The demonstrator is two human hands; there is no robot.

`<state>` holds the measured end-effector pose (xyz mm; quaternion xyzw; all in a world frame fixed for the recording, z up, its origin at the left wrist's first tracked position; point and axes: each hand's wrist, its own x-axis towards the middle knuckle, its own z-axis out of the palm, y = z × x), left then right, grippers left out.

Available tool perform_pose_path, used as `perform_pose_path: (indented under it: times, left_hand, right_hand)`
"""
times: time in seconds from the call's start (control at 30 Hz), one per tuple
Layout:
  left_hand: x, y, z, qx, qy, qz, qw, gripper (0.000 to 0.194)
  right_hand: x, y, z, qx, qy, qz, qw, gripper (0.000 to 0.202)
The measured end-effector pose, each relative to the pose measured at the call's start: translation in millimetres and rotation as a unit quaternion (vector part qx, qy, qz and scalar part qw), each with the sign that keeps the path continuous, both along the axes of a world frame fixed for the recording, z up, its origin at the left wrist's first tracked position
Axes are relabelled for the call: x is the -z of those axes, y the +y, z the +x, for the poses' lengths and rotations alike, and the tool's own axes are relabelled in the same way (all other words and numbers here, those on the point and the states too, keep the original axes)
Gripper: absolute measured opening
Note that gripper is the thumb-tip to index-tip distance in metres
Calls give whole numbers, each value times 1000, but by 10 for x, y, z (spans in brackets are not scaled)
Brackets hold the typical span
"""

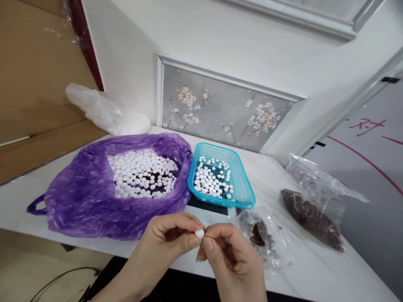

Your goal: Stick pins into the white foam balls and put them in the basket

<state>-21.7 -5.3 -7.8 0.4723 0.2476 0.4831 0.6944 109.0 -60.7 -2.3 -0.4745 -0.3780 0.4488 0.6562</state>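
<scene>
Fingers (191, 241) first: on the left hand (166, 241), thumb and forefinger have a small white ball (199, 233) in a neat pinch, held up over the near side of the table (302, 268). And here's the right hand (237, 256), thumb and forefinger drawn to a narrow pinch, tips right at the ball's right side; whether they grip the ball itself or something tiny, I cannot tell.

Beyond the hands sits the turquoise basket (247, 184), perforated, with plenty more white balls (209, 182) gathered mostly toward its left side, and a dark flat piece (209, 205) showing under its near edge. Just beside it on the left, the big purple bag (91, 209) lies wide open, packed with white balls, dark patches peeking through between them, a handle loop out at the far left.

Over to the right, just past the right hand, a crumpled clear bag (277, 247) with brown stuff in it; farther right, a second clear bag (315, 214), its dark brown contents slumped low. At the far left, a whitish plastic bag (107, 113) lies by the cardboard (40, 71), and a flowered panel (220, 109) lines the wall behind.
</scene>
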Motion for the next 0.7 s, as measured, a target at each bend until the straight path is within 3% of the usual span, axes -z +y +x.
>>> perform_pose_path:
  times: [0.13, 0.4, 0.7]
  left_hand:
    - [21, -14, 23, 15, -21, -41, 999, 7]
    - [-7, -26, 66, 35, -39, -32, 998, 7]
    - [16, -32, 53, 35, -50, -36, 997, 13]
  right_hand:
    - [-13, 16, 70, -60, 52, 16, 997, 18]
    - [11, 19, 55, -49, 66, 2, 997, 22]
    - [130, 74, 107, -109, 105, -16, 988, 27]
